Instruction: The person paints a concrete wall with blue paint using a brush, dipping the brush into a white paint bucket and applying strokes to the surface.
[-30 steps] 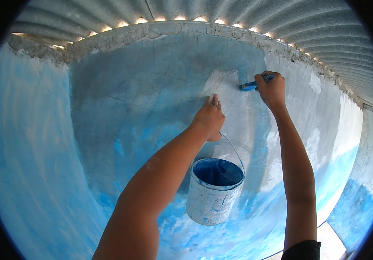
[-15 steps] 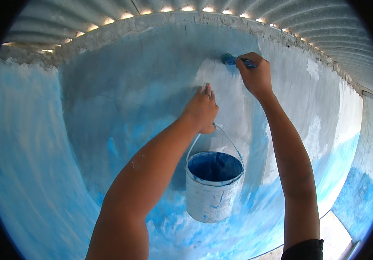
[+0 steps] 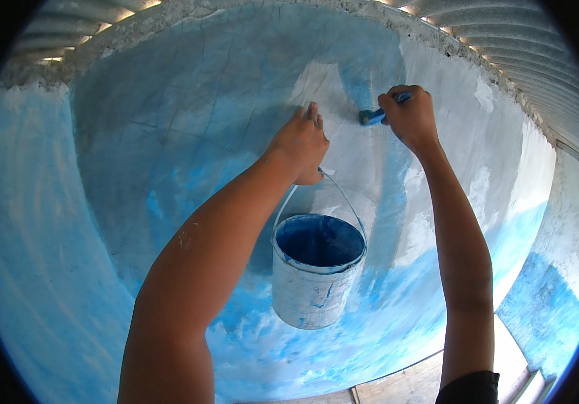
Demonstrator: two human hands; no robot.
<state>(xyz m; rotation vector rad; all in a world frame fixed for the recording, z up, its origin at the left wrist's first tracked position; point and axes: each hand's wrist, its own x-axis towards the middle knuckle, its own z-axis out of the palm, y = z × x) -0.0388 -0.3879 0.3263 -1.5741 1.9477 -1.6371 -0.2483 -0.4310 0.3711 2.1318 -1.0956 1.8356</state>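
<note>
My right hand [image 3: 412, 122] is closed around a paintbrush [image 3: 372, 118] with a blue-stained head, which touches the wall [image 3: 343, 148]. Below the brush the wall is pale grey; fresh darker blue streaks show above it. My left hand [image 3: 301, 147] carries a white paint bucket [image 3: 313, 296] by its wire handle, hooked at the thumb side. The other fingers of that hand point up against or very near the wall; contact is hard to tell. Blue paint coats the bucket's inside, and smears mark its outer side. How much paint lies at the bottom I cannot make out.
Corrugated roofing [image 3: 512, 40] meets the wall's rough top edge, with light coming through gaps. A blue-painted side wall [image 3: 27, 222] adjoins at the left. On the right stands another partly blue wall [image 3: 545, 316]. Pale floor or boards [image 3: 397, 384] show at the bottom.
My right hand has brought the brush downward and slightly right, leaving a blue stroke above it. The view has tilted lower; the left hand and bucket sit slightly higher and further left in it.
</note>
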